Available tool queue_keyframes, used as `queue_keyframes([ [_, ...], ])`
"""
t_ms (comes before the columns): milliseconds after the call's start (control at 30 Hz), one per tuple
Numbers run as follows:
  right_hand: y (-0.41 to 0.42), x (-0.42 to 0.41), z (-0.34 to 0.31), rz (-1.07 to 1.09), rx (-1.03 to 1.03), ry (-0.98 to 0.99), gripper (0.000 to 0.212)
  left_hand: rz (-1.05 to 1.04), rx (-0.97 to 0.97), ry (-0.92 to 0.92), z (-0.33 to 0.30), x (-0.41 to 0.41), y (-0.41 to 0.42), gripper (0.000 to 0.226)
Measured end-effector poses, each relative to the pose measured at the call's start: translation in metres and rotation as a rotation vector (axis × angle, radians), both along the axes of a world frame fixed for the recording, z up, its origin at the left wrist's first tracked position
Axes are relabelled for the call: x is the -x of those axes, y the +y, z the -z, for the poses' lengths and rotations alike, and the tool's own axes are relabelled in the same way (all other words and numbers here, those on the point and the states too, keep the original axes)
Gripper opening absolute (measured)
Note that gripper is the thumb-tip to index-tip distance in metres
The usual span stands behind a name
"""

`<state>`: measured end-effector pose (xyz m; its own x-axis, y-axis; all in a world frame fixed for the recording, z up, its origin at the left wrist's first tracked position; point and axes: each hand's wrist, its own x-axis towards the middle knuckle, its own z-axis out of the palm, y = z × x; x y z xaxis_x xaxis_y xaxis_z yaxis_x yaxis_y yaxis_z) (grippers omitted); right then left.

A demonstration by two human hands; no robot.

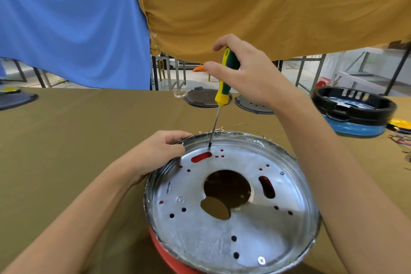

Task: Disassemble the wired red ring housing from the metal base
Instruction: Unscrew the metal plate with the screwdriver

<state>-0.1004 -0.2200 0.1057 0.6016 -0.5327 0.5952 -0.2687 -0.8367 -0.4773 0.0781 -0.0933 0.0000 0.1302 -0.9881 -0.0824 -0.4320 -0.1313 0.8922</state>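
Metal base (200, 236): bright sheet metal, dull-silver finish with faint mottling, rim edged in crinkled clear film. Red ring housing (165, 253) beneath: smooth, slightly glossy, plastic by appearance. Screwdriver (223, 87): polished steel shaft, glossy green-and-yellow plastic handle; table cover (77, 131): matt olive woven cloth.

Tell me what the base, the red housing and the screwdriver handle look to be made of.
Base: bare sheet metal, dull silvery, with punched holes and glare. Red housing: probably plastic, smooth and evenly coloured; only its edge shows. Screwdriver handle: likely moulded plastic or rubber in green and yellow, held by the right hand.
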Motion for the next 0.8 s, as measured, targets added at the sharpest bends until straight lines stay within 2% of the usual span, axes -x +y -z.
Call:
queue_keyframes([
  [100,-0.0023,-0.0045,0.0018,0.089,0.079,-0.060,0.032,-0.002,0.003,-0.006,-0.0022,0.0012,0.0009,0.037],
  [167,-0.0034,-0.0042,0.0012,0.077,0.053,-0.082,0.033,-0.005,-0.001,-0.007,-0.0037,0.0016,0.0016,0.036],
  [267,-0.0050,0.0011,-0.0019,-0.019,-0.089,-0.159,0.044,-0.013,-0.015,-0.014,-0.0047,0.0020,0.0025,0.034],
  [367,-0.0043,0.0027,-0.0045,-0.114,-0.286,-0.213,0.035,-0.016,-0.028,-0.032,-0.0060,0.0019,0.0029,0.032],
  [467,-0.0008,-0.0015,-0.0027,-0.054,-0.169,-0.125,0.029,-0.014,-0.040,-0.051,-0.0070,0.0009,0.0033,0.031],
  [567,0.0009,-0.0014,-0.0015,0.028,-0.013,-0.081,0.037,-0.008,-0.044,-0.062,-0.0083,0.0003,0.0038,0.030],
  [700,0.0004,0.0024,-0.0068,-0.045,-0.131,-0.103,0.043,-0.002,-0.044,-0.072,-0.0085,0.0002,0.0050,0.029],
  [767,0.0028,0.0027,-0.0072,-0.062,-0.192,-0.112,0.038,0.000,-0.041,-0.076,-0.0088,0.0000,0.0051,0.029],
  [800,0.0032,0.0020,-0.0061,-0.047,-0.161,-0.094,0.035,0.000,-0.040,-0.080,-0.0088,0.0000,0.0051,0.029],
])
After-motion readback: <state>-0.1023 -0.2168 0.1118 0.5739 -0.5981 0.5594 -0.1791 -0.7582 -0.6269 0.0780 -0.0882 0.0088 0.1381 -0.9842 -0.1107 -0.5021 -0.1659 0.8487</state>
